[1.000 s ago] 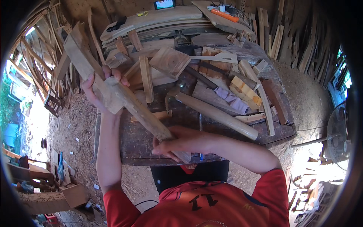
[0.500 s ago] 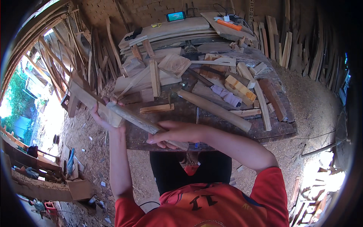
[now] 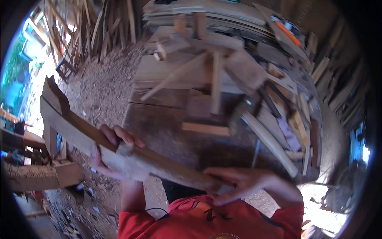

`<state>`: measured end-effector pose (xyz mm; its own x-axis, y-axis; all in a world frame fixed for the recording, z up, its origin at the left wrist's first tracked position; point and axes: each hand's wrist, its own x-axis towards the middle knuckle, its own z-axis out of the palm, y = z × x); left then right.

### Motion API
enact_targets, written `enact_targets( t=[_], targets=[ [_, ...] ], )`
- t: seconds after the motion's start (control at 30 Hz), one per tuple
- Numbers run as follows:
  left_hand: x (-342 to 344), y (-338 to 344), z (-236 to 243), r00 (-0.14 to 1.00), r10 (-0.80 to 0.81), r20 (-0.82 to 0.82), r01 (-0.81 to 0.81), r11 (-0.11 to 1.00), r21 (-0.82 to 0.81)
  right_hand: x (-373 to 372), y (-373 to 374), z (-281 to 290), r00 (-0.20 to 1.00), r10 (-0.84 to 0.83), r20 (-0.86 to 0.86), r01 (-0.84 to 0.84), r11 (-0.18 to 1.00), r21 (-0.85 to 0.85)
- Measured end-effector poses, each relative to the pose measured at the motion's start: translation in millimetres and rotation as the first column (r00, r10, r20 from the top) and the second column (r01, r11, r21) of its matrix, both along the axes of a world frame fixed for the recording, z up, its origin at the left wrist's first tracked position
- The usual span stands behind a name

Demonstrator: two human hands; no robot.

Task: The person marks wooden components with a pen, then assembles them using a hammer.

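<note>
My left hand [image 3: 115, 147] is closed round a pale, angular wooden piece [image 3: 75, 127] with a notched upper end, which slants up to the left. A long wooden bar [image 3: 171, 165] with a rounded end lies across its lower part. My right hand [image 3: 242, 183] grips the bar's near end, thumb below and fingers above. Whether bar and piece are joined or only pressed together I cannot tell. Both are held in the air in front of my chest, over the near left edge of the dark workbench [image 3: 159, 131]. Motion blurs the picture somewhat.
On the bench lie a small wooden block [image 3: 206, 128], a long smooth bar [image 3: 270, 143], an upright-looking strip [image 3: 216, 83] and several offcuts. Stacked boards [image 3: 207, 16] and an orange power strip [image 3: 287, 32] are at the back. Loose timber [image 3: 111, 28] leans at the far left.
My head view has turned left and closer. Both hands have brought the wooden piece and bar nearer my body, with the right hand still at the bar's near end.
</note>
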<state>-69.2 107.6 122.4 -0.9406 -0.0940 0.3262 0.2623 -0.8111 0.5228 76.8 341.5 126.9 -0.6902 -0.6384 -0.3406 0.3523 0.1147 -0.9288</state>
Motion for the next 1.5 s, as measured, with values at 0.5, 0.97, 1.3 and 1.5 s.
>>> enact_targets(
  t=[0.5,0.97,1.3,1.5],
  targets=[
    [-31,-165,97,0.883,0.16,0.442,-0.117,0.986,-0.123,-122,-125,116,0.775,0.309,0.551,-0.226,0.95,-0.215],
    [65,-387,103,0.607,0.559,0.565,-0.647,0.761,-0.058,-180,-377,131,0.693,0.651,0.311,-0.687,0.726,0.011],
    [145,-587,208,0.322,0.823,0.469,-0.798,0.502,-0.333,-162,-620,217,0.413,0.886,0.212,-0.909,0.414,0.042],
    [114,-645,272,0.349,0.924,0.159,-0.76,0.378,-0.529,-163,-679,237,0.396,0.905,0.156,-0.892,0.42,-0.168]
  ],
)
